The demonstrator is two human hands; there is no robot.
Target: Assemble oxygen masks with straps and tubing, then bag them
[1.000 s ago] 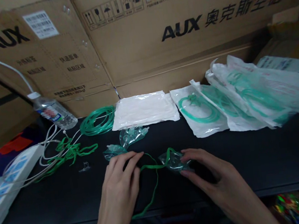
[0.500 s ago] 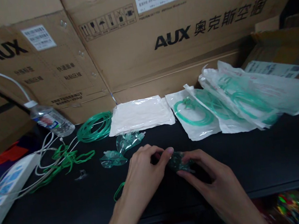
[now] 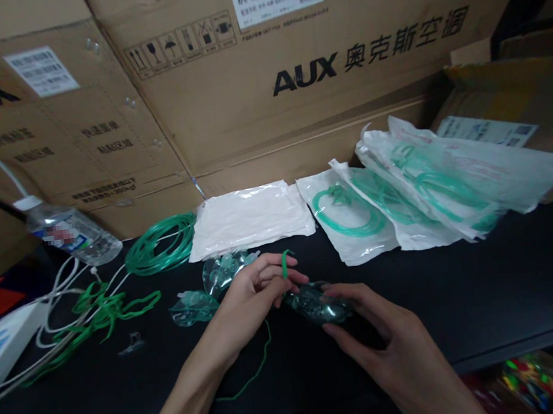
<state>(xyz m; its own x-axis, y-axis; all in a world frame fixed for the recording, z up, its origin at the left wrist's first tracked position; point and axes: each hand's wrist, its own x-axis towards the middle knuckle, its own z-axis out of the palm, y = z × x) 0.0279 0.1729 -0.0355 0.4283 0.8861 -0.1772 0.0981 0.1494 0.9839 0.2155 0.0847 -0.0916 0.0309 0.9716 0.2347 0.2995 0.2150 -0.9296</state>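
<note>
A clear green oxygen mask (image 3: 316,304) is held low over the black table. My right hand (image 3: 389,327) grips its right side between thumb and fingers. At the mask's left end, my left hand (image 3: 252,297) is closed on a green elastic strap (image 3: 285,264); one piece sticks up between the fingers, and a thin length hangs down and trails onto the table. Whether the strap is threaded through the mask is hidden by the fingers. Just behind and left of my left hand lie two more clear green masks (image 3: 193,308).
Coiled green tubing (image 3: 160,245), a white packet stack (image 3: 252,220) and bagged tubing sets (image 3: 351,218) line the back, before large cartons (image 3: 225,119). At left are a plastic bottle (image 3: 76,235), loose green straps (image 3: 101,302), white cables and a power strip (image 3: 10,340).
My left hand has turned, and a strap end now stands up between its fingers while the rest trails below. The mask shows more between my hands. The view has shifted rightward.
</note>
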